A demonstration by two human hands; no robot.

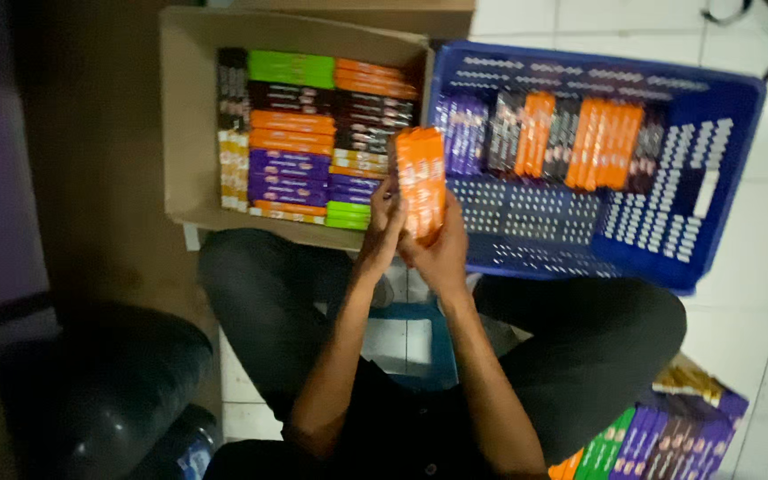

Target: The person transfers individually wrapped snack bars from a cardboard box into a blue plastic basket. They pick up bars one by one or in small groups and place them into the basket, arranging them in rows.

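While both hands grip orange packet stack (420,182), left hand (382,227) and right hand (442,252) closed around it; cardboard box (190,133) left, blue crate (722,160) right, floor.

The person wears dark trousers (260,293) on both legs and a dark top (402,427), with both forearms bare below the sleeves.
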